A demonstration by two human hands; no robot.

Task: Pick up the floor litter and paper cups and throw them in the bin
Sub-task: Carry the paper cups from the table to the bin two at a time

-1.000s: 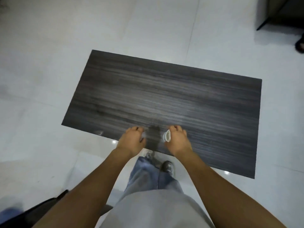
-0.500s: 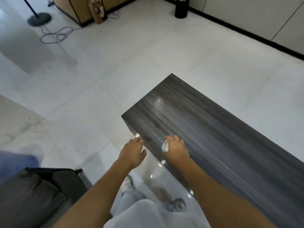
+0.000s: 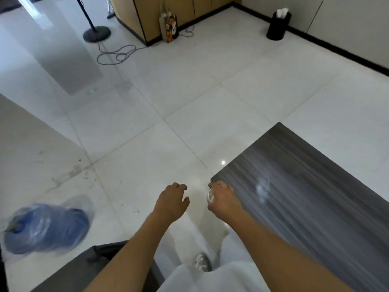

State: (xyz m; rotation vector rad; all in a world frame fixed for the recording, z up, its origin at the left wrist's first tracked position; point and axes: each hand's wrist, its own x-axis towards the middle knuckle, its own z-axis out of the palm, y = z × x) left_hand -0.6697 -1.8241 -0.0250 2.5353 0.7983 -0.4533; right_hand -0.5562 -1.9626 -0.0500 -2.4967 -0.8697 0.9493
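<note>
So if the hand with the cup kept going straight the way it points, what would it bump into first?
Probably nothing soon. The right hand, gripping the paper cup, points up the picture over bare white floor tiles. The first thing roughly in that line is the wooden cabinet far off, though depth is hard to judge.

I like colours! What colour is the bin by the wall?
Black bin, seen best in the head view.

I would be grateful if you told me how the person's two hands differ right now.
The right hand grips a white paper cup, its fingers curled round it; the left hand holds nothing, fingers loosely curled. The right hand sits by the corner of the dark table; the left hangs over bare floor tile. Both are bare, seen from the back and level with each other.
</note>
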